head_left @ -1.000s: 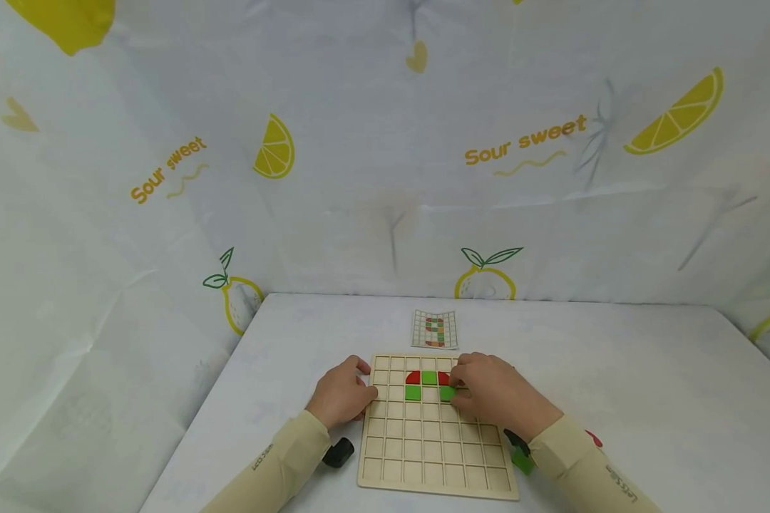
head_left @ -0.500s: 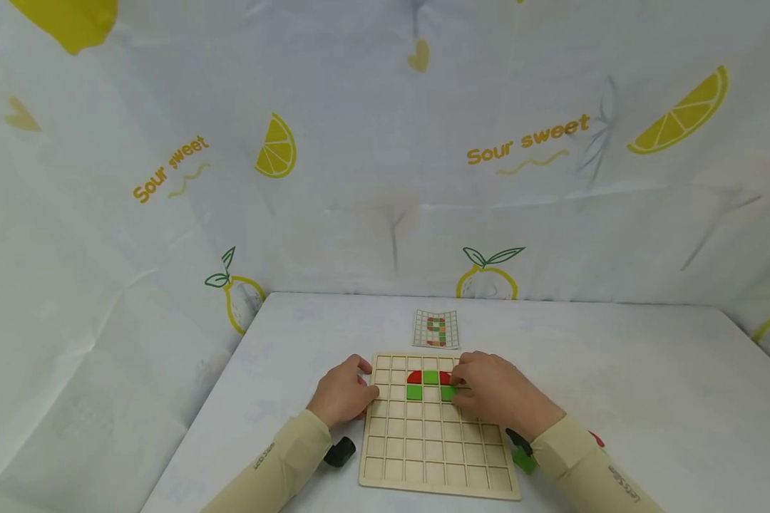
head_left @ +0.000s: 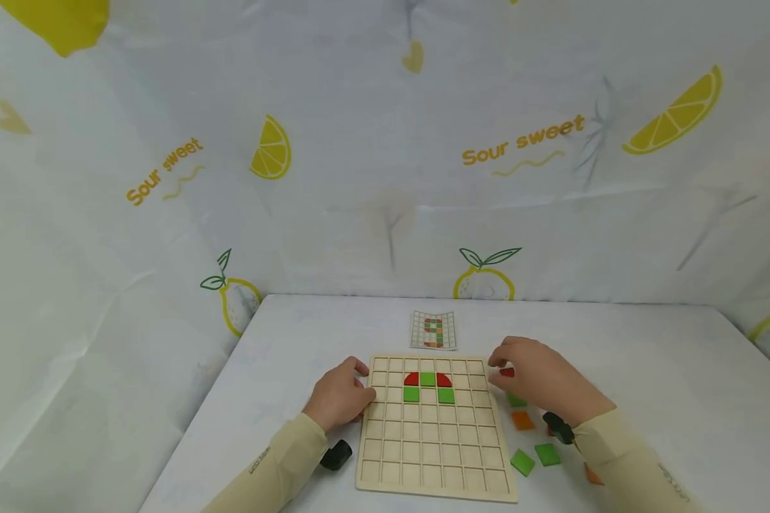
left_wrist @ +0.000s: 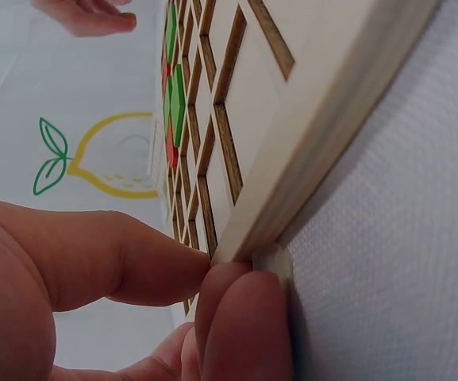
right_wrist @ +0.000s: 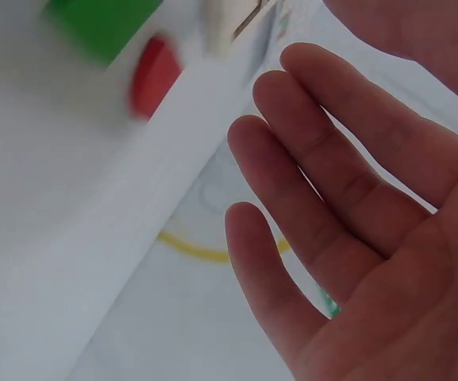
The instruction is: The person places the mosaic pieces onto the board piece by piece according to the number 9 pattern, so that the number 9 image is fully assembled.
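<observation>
By the left hand (head_left: 337,393), the board (head_left: 430,453) between the 2 hands is pinched at its edge, likely to be kept still. Nothing is held by the spread right hand (head_left: 544,377); loose tiles (head_left: 547,454) are found near it, perhaps for easy reach.

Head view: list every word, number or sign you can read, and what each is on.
"Sour sweet": backdrop, left side.
"Sour sweet": backdrop, right side.
Possibly "9": coloured squares on the card.
Left sleeve: print too small to read.
Right sleeve: print too small to read.
</observation>
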`<state>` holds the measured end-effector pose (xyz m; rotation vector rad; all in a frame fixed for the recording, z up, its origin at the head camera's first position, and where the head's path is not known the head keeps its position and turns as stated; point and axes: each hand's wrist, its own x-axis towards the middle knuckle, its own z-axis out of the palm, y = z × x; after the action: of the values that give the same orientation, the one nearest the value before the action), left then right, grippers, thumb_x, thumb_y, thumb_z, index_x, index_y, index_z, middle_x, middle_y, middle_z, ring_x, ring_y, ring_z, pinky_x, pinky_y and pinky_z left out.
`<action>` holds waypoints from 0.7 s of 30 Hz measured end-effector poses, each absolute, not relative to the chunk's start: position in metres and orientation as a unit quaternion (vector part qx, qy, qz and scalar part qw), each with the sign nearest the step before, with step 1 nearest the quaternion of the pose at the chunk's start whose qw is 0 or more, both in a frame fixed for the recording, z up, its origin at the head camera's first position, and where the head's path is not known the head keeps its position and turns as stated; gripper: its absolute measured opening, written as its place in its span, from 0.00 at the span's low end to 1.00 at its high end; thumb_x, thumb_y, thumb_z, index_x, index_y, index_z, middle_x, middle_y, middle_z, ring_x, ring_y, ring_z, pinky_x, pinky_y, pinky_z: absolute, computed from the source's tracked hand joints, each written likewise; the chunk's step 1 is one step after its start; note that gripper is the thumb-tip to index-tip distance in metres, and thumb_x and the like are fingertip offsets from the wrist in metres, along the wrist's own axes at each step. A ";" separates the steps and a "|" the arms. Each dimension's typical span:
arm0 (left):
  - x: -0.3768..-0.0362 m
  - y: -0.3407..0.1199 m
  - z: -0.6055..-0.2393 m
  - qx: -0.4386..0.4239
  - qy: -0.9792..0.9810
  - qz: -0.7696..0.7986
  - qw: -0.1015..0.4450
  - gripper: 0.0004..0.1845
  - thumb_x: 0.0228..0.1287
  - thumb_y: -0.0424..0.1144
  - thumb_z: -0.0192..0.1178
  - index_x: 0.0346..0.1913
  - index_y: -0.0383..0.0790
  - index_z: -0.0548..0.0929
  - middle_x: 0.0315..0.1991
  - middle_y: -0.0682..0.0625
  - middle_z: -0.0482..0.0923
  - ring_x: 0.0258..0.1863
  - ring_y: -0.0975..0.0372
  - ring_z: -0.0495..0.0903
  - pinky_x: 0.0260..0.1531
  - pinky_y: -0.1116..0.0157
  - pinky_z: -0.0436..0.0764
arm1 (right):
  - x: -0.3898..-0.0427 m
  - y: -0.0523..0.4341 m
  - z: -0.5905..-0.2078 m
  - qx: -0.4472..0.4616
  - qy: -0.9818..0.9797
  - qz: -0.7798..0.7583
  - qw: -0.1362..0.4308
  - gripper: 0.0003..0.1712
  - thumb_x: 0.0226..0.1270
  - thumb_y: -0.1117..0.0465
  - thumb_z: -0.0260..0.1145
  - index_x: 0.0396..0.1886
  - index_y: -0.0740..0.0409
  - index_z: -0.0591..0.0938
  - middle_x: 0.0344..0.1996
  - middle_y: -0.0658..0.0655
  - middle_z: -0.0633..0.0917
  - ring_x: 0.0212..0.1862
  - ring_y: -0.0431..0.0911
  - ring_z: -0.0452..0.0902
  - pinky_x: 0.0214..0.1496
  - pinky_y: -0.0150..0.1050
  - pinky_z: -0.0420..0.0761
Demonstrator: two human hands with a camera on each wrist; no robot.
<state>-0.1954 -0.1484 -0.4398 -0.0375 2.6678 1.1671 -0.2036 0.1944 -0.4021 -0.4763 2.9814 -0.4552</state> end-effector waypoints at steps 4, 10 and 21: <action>-0.194 -0.147 -0.440 -0.009 0.909 0.399 0.116 0.19 0.66 0.37 0.67 0.58 0.40 0.79 0.34 0.49 0.80 0.20 0.61 0.82 0.25 0.64 0.79 | -0.199 0.226 -0.402 -0.121 0.979 -0.154 0.051 0.14 0.68 0.53 0.78 0.48 0.54 0.91 0.43 0.49 0.88 0.47 0.48 0.83 0.56 0.55 0.86; -0.192 -0.145 -0.439 -0.010 0.909 0.399 0.116 0.19 0.66 0.37 0.67 0.58 0.40 0.79 0.36 0.49 0.80 0.21 0.61 0.82 0.26 0.64 0.79 | -0.192 0.254 -0.406 -0.082 0.982 -0.152 0.070 0.16 0.67 0.54 0.78 0.50 0.56 0.90 0.45 0.51 0.88 0.50 0.51 0.84 0.58 0.59 0.86; -0.194 -0.146 -0.439 -0.016 0.913 0.392 0.113 0.20 0.67 0.38 0.68 0.60 0.40 0.79 0.37 0.49 0.81 0.22 0.60 0.82 0.27 0.64 0.80 | -0.177 0.264 -0.411 -0.046 0.984 -0.138 0.104 0.17 0.66 0.53 0.78 0.50 0.55 0.90 0.48 0.54 0.89 0.51 0.53 0.82 0.61 0.61 0.85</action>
<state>-0.1944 -0.1464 -0.4395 -0.0481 2.6780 1.1499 -0.1767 0.2644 -0.4111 -0.1368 2.9018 -0.4085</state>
